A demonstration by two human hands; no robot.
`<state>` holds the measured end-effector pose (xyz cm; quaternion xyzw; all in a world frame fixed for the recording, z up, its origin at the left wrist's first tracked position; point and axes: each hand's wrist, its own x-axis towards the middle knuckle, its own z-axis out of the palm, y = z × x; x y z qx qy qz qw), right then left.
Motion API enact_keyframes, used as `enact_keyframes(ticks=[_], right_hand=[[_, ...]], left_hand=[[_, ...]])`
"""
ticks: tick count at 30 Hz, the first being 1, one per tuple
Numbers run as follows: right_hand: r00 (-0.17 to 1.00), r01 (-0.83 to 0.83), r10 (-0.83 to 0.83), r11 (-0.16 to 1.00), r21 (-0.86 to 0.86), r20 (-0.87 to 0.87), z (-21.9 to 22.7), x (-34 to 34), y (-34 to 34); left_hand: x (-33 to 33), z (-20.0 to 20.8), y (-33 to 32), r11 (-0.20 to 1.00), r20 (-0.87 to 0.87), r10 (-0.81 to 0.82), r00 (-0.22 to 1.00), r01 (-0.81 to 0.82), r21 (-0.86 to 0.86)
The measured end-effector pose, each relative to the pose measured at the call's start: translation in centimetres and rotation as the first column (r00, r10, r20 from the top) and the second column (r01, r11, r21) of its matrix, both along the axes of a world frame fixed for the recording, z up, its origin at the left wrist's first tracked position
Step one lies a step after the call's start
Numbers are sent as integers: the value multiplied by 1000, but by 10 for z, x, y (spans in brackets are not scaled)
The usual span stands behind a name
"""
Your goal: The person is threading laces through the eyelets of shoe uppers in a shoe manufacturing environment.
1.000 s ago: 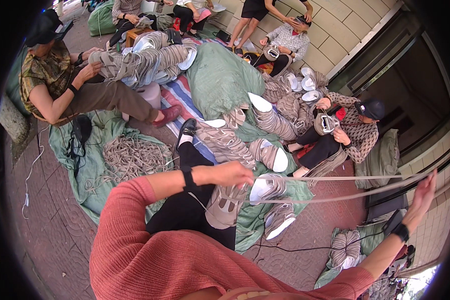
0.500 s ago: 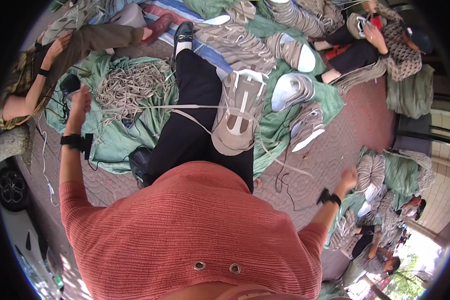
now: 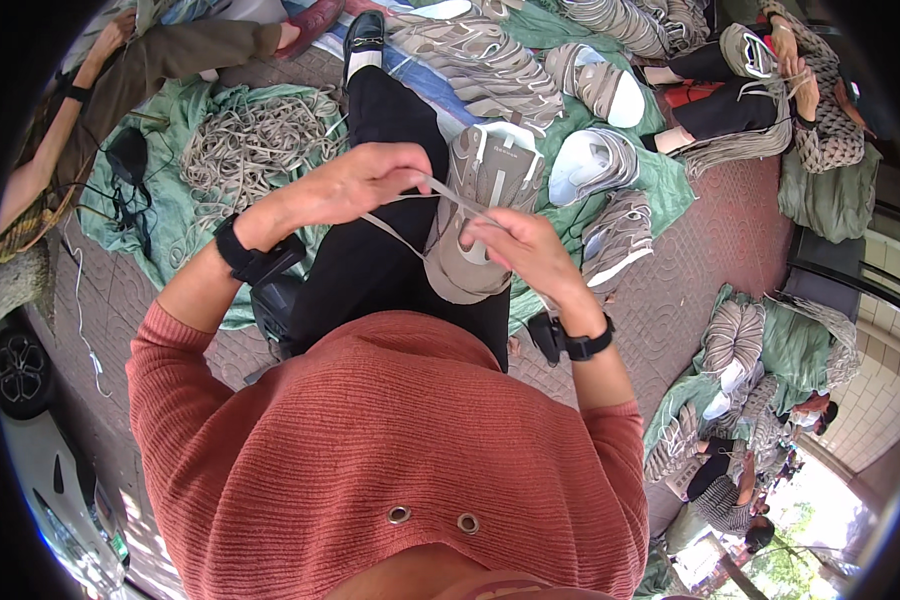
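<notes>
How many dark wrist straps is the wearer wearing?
2: the left strap, on the wrist behind the left hand; the right strap, behind the right hand. Any under the sleeves would be hidden.

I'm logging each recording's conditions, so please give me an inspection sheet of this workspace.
Surface: the black-trousered lap; patterned paving and green sheeting below.
Job's things: one grey-beige shoe upper on the lap; a pale lace stretched between the hands.
Clutter: a tangled lace pile on the sheeting; stacked uppers beyond.
Hands: left hand pinches the lace; right hand grips it over the upper.
Cables: a white cable on the paving, far left.
Surroundings: seated co-workers on both sides; a parked car at lower left.
</notes>
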<state>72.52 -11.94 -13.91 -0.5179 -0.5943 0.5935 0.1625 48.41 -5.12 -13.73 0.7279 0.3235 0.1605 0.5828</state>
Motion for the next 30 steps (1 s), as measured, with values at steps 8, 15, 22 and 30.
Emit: enact_keyframes(ticks=[8, 15, 22, 30], right_hand=[[990, 54, -71, 989, -140, -121, -19, 32, -11], [989, 12, -9, 1000, -18, 148, -12, 18, -4], [998, 49, -57, 969, -242, -30, -15, 5, 7], [961, -80, -66, 864, 497, 269, -42, 28, 52]], left_hand=[[-47, -49, -11, 996, -281, 93, 955, -84, 43], [-8, -41, -29, 683, -511, 245, 824, 228, 694], [48, -50, -26, 999, 102, 11, 995, -6, -41], [57, -89, -5, 759, 152, 315, 937, -345, 552]])
